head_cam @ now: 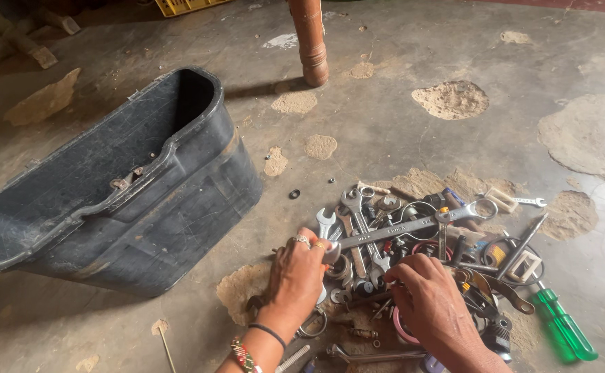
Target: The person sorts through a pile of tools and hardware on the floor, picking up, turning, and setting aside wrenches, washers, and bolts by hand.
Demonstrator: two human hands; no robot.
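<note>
Spanner: a long steel combination spanner [413, 228], dull grey and scuffed, ring end up to the right, lying slanted across the top of the tool heap on the floor.
Left hand: the left hand [297, 273] has its fingers closed on the spanner's lower end; rings on two fingers, a dark band and a beaded bangle at the wrist.
Right hand: the right hand [430, 300] rests knuckles-up on the heap just right of the left hand, fingers curled down into the tools; I cannot tell what, if anything, it grips.
Heap: a tangle of tools [385, 262], smaller open-ended spanners, washers, rings and bolts, all bare worn metal, touching and overlapping.
Screwdriver: a screwdriver [563, 324] with a clear green plastic handle at the heap's right edge.
Tub: a black plastic tub [129, 200], tipped on its side left of the heap, dusty and scratched, mouth facing up-left.
Floor: grey concrete floor [385, 117], cracked, with sandy broken patches.
Post: a turned reddish wooden leg [310, 41] stands well beyond the heap.
</note>
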